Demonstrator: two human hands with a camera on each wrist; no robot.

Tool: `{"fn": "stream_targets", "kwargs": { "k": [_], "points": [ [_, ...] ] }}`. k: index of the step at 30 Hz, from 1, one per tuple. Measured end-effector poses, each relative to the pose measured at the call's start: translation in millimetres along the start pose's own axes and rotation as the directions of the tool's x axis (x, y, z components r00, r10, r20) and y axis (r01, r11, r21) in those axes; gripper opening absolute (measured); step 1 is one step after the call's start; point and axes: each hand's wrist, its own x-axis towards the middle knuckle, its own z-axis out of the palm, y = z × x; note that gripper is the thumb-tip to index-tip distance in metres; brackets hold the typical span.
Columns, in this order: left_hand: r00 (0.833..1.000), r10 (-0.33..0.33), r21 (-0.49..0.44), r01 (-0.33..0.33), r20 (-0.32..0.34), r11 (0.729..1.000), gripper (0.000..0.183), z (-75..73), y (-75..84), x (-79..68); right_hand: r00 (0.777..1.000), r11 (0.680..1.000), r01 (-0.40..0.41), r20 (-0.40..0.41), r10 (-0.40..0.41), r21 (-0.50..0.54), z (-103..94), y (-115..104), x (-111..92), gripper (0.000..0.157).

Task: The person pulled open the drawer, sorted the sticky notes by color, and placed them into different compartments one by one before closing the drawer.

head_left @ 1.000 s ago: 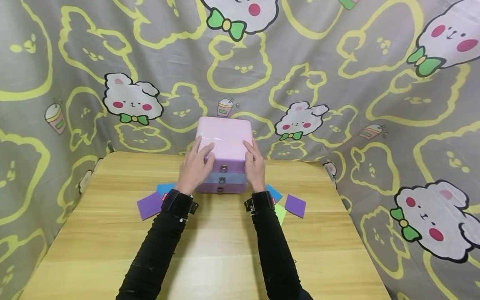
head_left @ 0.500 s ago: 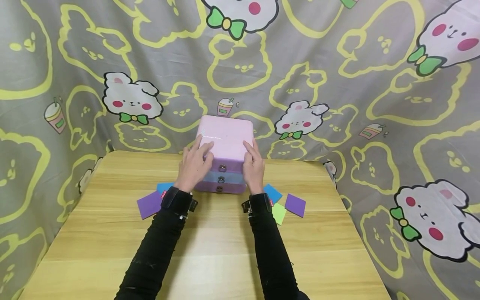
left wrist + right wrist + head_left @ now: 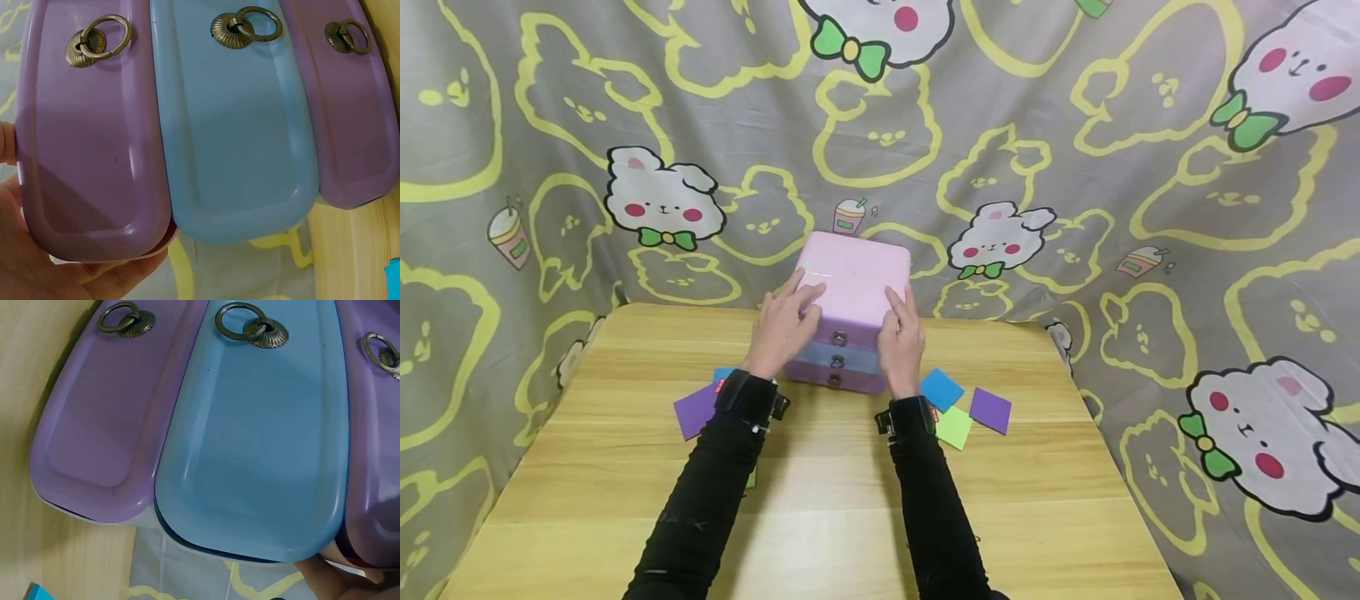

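Observation:
A small chest of three drawers (image 3: 857,271) with a pink top stands at the back of the table, turned slightly askew. Its drawer fronts run purple, blue (image 3: 237,137) and purple, each with a bronze ring pull (image 3: 250,325); all look pushed in. My left hand (image 3: 781,332) grips the chest's left upper edge, some fingers on the top and others round the side. On the opposite side my right hand (image 3: 901,343) holds the right upper edge, index finger lying on the top. Part of its fingers is hidden behind the drawers in the right wrist view.
To the right lie a blue square (image 3: 942,389), a lime green square (image 3: 955,427) and a purple square (image 3: 991,411). A purple square (image 3: 695,411) and a blue piece (image 3: 724,375) lie left, partly under my left arm. A patterned curtain (image 3: 880,108) hangs right behind the chest.
The chest has turned a little: its front has swung left and its back right. Both hands moved slightly left with it, uncovering more of the blue and green squares on the right.

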Motion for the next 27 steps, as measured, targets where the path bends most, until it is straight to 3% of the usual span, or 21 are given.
{"fn": "stream_targets", "kwargs": {
  "k": [7, 27],
  "points": [
    [0.999, 0.052, -0.022, -0.052, -0.016, 0.998, 0.047, -2.4, -5.0, 3.6, 1.0, 0.999, -0.01, -0.01, 0.01, -0.036, 2.8, -3.8, -7.9, 0.048],
    [0.996, 0.091, -0.061, -0.092, -0.024, 0.994, 0.045, -10.5, -17.6, 15.9, 0.996, 0.981, 0.049, -0.068, -0.063, -0.19, 10.2, -16.6, -32.9, 0.048]
  ]
}}
